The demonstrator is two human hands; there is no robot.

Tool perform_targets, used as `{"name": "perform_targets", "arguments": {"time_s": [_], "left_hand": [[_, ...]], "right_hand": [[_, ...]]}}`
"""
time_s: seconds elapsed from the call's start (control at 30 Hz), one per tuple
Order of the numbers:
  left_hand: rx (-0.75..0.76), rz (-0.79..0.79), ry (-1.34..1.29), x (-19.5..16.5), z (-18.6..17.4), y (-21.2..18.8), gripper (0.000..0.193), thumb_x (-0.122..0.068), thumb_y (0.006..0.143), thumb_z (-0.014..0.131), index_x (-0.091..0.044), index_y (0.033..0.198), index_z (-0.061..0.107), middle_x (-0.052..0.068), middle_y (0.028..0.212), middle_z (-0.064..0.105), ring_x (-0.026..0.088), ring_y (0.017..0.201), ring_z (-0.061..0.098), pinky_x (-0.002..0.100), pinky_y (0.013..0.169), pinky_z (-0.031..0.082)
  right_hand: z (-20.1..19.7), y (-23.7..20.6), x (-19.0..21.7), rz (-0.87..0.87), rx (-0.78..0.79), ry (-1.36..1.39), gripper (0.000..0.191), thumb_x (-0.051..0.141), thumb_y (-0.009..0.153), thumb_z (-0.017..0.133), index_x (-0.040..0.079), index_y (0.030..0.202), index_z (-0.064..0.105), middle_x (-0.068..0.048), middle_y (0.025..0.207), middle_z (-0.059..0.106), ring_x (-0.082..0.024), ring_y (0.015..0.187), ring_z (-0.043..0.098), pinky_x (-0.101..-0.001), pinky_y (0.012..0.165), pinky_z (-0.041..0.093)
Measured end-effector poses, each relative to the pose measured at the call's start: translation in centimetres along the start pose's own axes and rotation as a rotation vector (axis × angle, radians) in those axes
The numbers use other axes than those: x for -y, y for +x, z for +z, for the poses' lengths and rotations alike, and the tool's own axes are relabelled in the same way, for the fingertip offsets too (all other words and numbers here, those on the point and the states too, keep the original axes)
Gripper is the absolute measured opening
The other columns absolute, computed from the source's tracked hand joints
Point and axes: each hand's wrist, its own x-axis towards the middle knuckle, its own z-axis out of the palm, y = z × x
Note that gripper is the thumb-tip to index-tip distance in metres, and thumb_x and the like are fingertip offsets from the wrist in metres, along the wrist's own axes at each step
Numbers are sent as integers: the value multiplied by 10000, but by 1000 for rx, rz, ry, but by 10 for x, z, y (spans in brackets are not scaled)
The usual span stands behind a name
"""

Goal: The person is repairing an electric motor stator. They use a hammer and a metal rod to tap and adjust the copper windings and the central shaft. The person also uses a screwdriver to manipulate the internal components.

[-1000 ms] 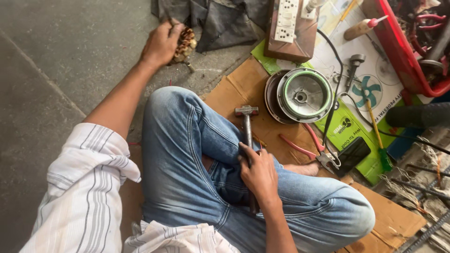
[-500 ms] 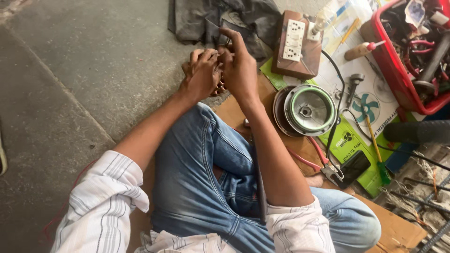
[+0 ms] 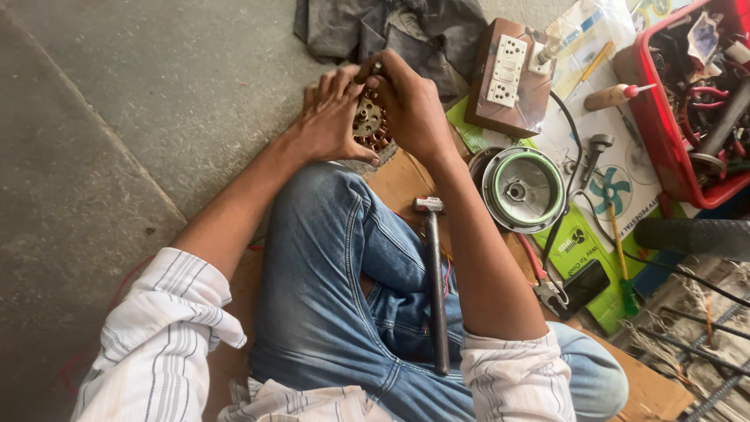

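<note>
Both my hands are up by my left knee, closed around a round motor stator (image 3: 367,121) with copper windings. My left hand (image 3: 328,117) cups it from the left and below. My right hand (image 3: 410,105) grips it from the right and above, with a small dark part pinched at its fingertips. A hammer (image 3: 433,281) with a steel head lies loose across my jeans-clad lap, its handle pointing toward me.
A green-rimmed round motor housing (image 3: 522,187) sits on cardboard to the right. Behind it stands a wooden switchboard with sockets (image 3: 508,78). A red crate of parts (image 3: 703,101), screwdrivers (image 3: 617,95), pliers (image 3: 547,285), a phone (image 3: 586,283) and a grey cloth (image 3: 406,31) surround them.
My right hand left the hammer on my lap and reached forward to join my left hand. Both now hold the stator, lifted closer to my knee.
</note>
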Motion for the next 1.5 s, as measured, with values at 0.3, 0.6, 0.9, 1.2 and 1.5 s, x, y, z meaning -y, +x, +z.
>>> {"name": "perform_targets", "arguments": {"time_s": [0.3, 0.6, 0.9, 1.2, 1.5], "left_hand": [[-28, -80, 91, -8, 22, -11, 1420, -891, 334, 892, -142, 1392, 313, 178, 1321, 336, 391, 1212, 363, 637, 947, 370], [-128, -69, 121, -9, 25, -12, 1423, -920, 349, 870, -84, 1366, 330, 205, 1317, 356, 392, 1267, 355, 629, 1025, 337], [-212, 91, 211, -11, 19, -15, 1404, -916, 454, 833, -133, 1486, 292, 217, 1367, 348, 433, 1363, 311, 691, 1133, 236], [-63, 323, -106, -7, 26, 7, 499, -224, 1178, 481, -139, 1617, 260, 200, 1535, 543, 323, 1484, 477, 599, 1300, 175], [-131, 390, -105, 5, 40, 14, 417, -189, 1094, 492, -97, 1496, 433, 226, 1438, 589, 349, 1390, 545, 605, 1235, 146]], "right_hand": [[-16, -36, 32, -6, -83, 0, 88, 30, 1085, 590, 35, 1173, 600, -109, 1013, 737, -158, 908, 737, -300, 798, 566], [-31, -60, 23, 14, -347, 184, 113, -7, 1157, 495, 10, 1259, 540, -115, 1142, 732, -163, 1086, 738, -317, 962, 657], [-6, -60, 13, 41, -327, 81, 89, 15, 1135, 506, 3, 1214, 545, -114, 1105, 726, -165, 1050, 749, -312, 913, 632], [1, -56, 15, 53, -225, -67, 99, 34, 1114, 578, 57, 1209, 588, -113, 1010, 749, -202, 897, 784, -318, 759, 601], [-6, -128, -16, 403, -361, -62, 520, 123, 1032, 686, 115, 1492, 444, -194, 1431, 614, -328, 1335, 635, -419, 1042, 564]]}}
